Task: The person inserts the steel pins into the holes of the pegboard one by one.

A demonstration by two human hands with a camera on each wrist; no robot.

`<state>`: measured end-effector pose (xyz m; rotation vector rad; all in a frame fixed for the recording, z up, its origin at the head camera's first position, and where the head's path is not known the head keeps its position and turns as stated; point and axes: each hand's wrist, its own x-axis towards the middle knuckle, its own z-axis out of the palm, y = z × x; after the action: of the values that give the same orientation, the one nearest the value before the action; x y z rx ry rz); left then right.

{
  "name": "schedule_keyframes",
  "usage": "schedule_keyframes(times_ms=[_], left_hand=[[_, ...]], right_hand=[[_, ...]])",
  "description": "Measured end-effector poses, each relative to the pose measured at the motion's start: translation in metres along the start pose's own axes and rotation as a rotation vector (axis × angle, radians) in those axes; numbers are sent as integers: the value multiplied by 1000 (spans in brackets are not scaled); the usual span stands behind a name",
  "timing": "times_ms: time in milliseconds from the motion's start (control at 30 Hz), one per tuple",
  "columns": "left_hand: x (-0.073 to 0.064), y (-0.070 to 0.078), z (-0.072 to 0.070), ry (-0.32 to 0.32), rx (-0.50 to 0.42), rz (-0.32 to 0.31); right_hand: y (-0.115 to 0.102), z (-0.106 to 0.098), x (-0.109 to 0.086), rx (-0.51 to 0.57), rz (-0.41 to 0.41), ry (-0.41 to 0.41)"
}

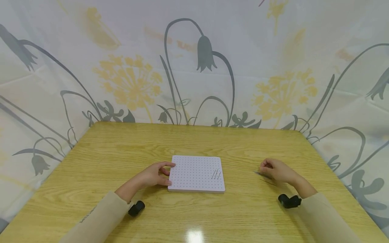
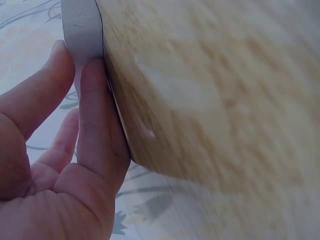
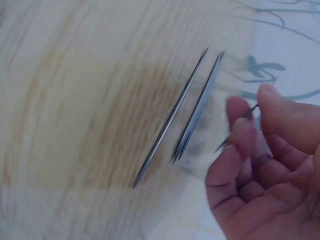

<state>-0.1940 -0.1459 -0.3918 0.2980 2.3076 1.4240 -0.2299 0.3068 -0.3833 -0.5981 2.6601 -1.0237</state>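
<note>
A white pegboard (image 1: 194,168) with rows of small holes lies flat on the table. Several thin metal pins (image 1: 216,174) stand slanted in its right part. My left hand (image 1: 153,173) rests against the board's left edge, thumb near the front corner and fingers farther back; in the left wrist view its fingertips touch the side wall. To the right of the board, my right hand (image 1: 275,169) pinches a thin dark pin (image 3: 255,107) between thumb and fingers. Beside it on the table lie one pointed metal pin (image 3: 170,117) and a close bundle of pins (image 3: 198,107).
The wooden table (image 1: 194,209) ends at a floral cloth (image 1: 194,67) hanging behind and at both sides. A black wrist camera (image 1: 136,208) sits by the left sleeve and another black device (image 1: 289,201) by the right sleeve.
</note>
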Motion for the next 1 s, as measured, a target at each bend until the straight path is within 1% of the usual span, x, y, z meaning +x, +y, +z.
schedule_keyframes(times_ms=[133,233,333,400,467,533,633,833,1000], left_hand=[[0,0,0,-2,4,3],[-1,1,0,-3,2,6],[-1,1,0,-2,4,6],[-1,1,0,-2,5,5],[0,1,0,-1,7,3],[0,0,0,-2,5,1],[0,-1,0,-2,4,1],[1,-1,0,-2,1,5],[1,-1,0,-4,-10,4]], right_hand=[[-5,0,3,38,-47,60],[-10,2,5,28,-75,103],[-17,6,6,21,-75,140],[-22,9,7,40,-71,153],[-27,13,8,99,-71,154],[-31,17,10,161,-89,151],[-37,22,13,244,-115,128],[-43,30,18,307,-154,78],[-47,35,22,334,-192,40]])
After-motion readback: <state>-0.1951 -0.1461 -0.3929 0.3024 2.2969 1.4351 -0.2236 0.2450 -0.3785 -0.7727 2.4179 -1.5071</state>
